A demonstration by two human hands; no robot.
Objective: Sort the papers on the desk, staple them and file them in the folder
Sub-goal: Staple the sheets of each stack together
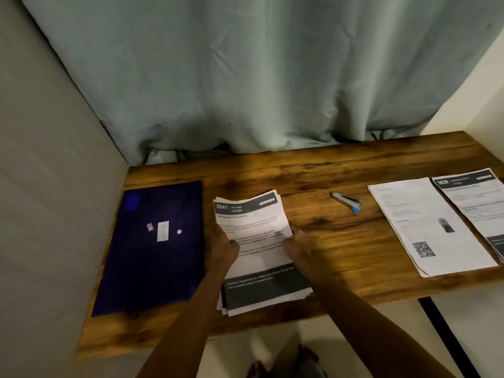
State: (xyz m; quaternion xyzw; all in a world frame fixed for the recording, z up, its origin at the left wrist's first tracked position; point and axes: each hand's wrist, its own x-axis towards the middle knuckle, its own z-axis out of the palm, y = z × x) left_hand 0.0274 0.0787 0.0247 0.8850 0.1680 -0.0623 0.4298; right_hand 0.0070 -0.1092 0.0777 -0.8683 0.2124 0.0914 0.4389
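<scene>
Fanning slightly, white paper stack point(253, 222), dark header and footer bands.

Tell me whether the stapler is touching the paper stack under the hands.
Apart. The head view shows a stretch of bare desk between the stapler and the paper stack.

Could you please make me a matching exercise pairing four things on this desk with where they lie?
Things:
1 folder
2 stapler
3 stack
4 QR sheet

Places:
a between the left hand and right hand
b left end of the desk
c alone on bare wood
d right end

Pairs: 1-b, 2-c, 3-a, 4-d
</scene>
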